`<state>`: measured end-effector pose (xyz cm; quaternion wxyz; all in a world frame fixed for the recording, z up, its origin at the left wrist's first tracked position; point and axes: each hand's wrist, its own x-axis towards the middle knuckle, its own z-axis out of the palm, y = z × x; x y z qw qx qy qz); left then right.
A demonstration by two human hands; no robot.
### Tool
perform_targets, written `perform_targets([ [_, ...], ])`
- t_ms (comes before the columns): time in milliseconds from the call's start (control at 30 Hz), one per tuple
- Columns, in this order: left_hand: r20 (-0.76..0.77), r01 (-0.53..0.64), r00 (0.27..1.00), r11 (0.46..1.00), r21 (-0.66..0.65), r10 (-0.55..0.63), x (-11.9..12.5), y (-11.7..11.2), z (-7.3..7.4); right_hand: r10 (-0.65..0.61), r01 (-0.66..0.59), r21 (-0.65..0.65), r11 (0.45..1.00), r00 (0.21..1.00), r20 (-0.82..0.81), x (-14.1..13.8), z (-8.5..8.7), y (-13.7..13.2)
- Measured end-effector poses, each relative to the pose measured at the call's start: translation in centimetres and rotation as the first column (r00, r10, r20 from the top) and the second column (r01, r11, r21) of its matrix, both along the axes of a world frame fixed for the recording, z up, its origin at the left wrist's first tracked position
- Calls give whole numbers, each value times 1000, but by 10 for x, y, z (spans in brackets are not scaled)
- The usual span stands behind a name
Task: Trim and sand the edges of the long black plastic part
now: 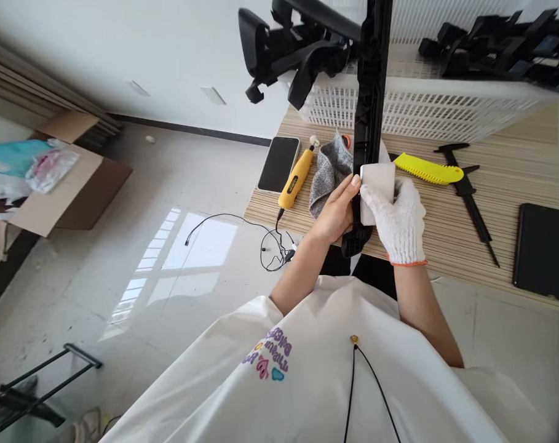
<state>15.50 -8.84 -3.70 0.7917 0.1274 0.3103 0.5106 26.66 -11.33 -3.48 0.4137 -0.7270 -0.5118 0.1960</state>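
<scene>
My bare left hand (337, 212) is closed round the lower part of a long black plastic strip (370, 104), which stands nearly upright in the view. A white knit glove covers my right hand (401, 215), whose thumb and fingers grip a flat whitish rectangular block (379, 184). The block lies against the strip's right side, close to my left fingertips. Left of the strip is a crumpled grey cloth (329, 166). A yellow utility knife (427, 169) rests just beyond my right hand.
A yellow corded rotary tool (296, 178) and a phone (279, 163) lie on the table's left side. Black calipers (470, 197) and a dark phone (543, 251) lie at the right. Behind stands a white crate (438, 111) with black plastic parts (495, 49). A cable (233, 215) trails leftward.
</scene>
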Motion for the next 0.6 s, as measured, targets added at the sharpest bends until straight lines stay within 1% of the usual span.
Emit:
perform_targets([
  [67,-28,1,1000,1000,18,0,-1,-1,-2,-18,18,144,989,1000,-4,-10,-1,-5],
  [100,-41,-3,999,1000,27,4,-2,-1,-3,-12,13,176,984,1000,-4,-13,-1,-8],
  [167,-65,-7,998,998,58,10,-3,-2,-4,9,-6,169,986,1000,-16,-13,-1,-10],
  [233,-87,3,996,996,91,5,-4,-3,-4,-9,17,146,989,999,-53,-7,1,-10],
  [300,-112,17,994,995,101,-6,-3,-3,-3,-92,106,167,980,992,-90,0,5,-8],
  [367,-132,18,991,997,79,-8,-1,-3,-3,-162,187,212,959,978,-129,2,10,-7],
  [433,-135,0,991,999,48,7,3,-3,-3,-141,169,214,962,980,-140,-2,14,-8],
  [500,-130,-10,991,999,31,14,6,-1,-3,-84,104,179,978,990,-117,-8,15,-9],
  [600,-137,-2,991,999,37,7,6,2,-2,-37,51,134,990,994,-105,-7,10,-5],
])
